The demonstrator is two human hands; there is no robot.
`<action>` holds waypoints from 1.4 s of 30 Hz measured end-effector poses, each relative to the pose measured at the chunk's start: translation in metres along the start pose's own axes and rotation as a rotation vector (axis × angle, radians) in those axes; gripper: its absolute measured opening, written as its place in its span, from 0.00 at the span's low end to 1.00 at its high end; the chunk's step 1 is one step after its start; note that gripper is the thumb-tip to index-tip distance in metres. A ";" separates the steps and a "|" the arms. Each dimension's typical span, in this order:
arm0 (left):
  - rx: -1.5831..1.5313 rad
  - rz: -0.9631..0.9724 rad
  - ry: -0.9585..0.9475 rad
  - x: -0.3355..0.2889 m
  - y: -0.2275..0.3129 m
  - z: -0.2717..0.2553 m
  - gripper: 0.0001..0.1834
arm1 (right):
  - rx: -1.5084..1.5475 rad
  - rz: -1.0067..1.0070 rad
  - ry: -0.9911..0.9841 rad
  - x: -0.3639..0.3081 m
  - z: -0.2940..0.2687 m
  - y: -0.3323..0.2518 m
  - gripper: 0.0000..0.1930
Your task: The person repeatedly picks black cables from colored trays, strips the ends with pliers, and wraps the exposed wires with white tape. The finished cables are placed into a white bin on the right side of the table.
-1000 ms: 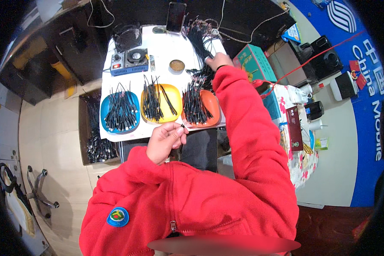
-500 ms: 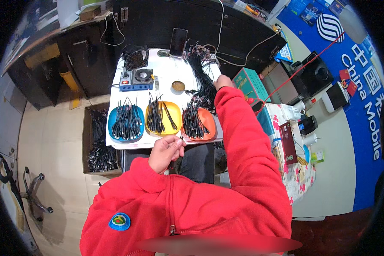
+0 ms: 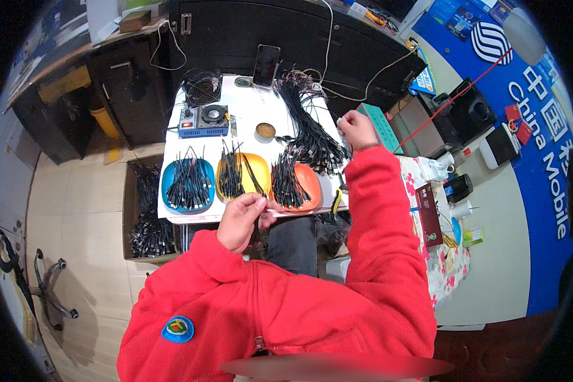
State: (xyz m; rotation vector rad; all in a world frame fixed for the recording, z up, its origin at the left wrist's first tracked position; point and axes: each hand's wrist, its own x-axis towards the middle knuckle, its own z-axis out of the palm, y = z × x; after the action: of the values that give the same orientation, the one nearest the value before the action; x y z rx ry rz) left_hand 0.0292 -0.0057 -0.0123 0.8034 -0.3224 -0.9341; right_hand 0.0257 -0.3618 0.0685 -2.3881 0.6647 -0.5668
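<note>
My left hand (image 3: 239,224) is at the table's front edge, just below the yellow plate (image 3: 258,167). Its thumb and fingertips are pressed together; what they pinch, if anything, is too small to make out. My right hand (image 3: 360,130) is raised over the table's right edge beside a green box (image 3: 381,127), fingers curled in, their contents unclear. Short black cables (image 3: 230,175) lie in the yellow plate, with more in the blue plate (image 3: 169,181) and the orange plate (image 3: 311,184). A large bundle of black cables (image 3: 309,130) spreads behind the orange plate.
Behind the plates stand a blue-grey device with a round top (image 3: 204,121), a round tin (image 3: 265,131), a small fan (image 3: 202,90) and an upright phone (image 3: 267,65). A yellow-and-black tool (image 3: 336,201) lies at the front right edge. A carton of cables (image 3: 151,235) sits on the floor left.
My right hand has moved right and nearer, away from the cable bundle, uncovering its connector ends and the yellow-and-black tool. My left hand has shifted slightly left.
</note>
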 end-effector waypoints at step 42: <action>0.203 0.418 -0.149 -0.106 0.084 0.054 0.09 | 0.958 -0.522 -0.156 -0.239 0.021 -0.200 0.06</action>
State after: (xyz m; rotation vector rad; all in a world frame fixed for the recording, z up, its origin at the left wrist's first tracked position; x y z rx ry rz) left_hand -0.0130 0.0832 0.0949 0.8117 -0.6957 -0.5737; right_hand -0.0861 -0.0755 0.1244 -1.6245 -0.2947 -0.6926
